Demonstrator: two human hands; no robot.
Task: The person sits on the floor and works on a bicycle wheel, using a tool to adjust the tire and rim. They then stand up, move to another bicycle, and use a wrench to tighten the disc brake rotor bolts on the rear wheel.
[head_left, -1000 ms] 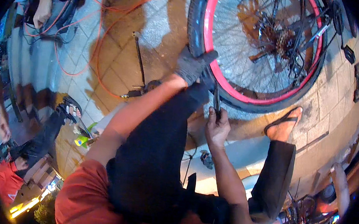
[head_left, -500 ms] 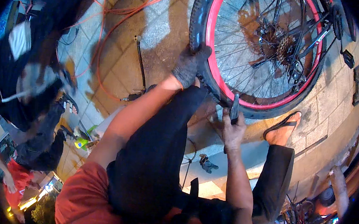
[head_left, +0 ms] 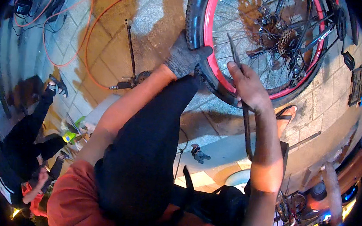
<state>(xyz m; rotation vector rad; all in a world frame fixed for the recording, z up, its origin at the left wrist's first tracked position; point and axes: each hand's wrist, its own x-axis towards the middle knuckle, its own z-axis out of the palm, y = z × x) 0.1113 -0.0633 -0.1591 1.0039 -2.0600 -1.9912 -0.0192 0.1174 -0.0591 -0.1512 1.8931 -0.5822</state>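
Note:
A bicycle wheel with a pink-red rim (head_left: pixel 210 22) and a black knobby tyre (head_left: pixel 194 18) lies before me, its spokes and rear cassette (head_left: pixel 286 44) showing. In a dark grey knit glove, my left hand (head_left: pixel 186 56) is closed around the tyre's left side, thumb toward the rim. My bare right hand (head_left: pixel 251 88) grips a long dark tyre lever (head_left: pixel 246 128). Its flat tip points up over the spokes, while the bent far end hangs beside my forearm. The hand is above the lower rim; whether it touches the rim I cannot tell.
Left of the wheel, an air hose gun (head_left: pixel 130 54) lies on the paving, joined to an orange hose (head_left: pixel 87 59). A crumpled dark glove (head_left: pixel 200 154) lies below. At right are a pedal (head_left: pixel 348 60) and a black bar-like part (head_left: pixel 357 84). A person (head_left: pixel 25 151) is at far left.
My right hand has moved up from below the rim to over it, and the lever now shows at length. My left hand still grips the tyre. The person at left has moved away.

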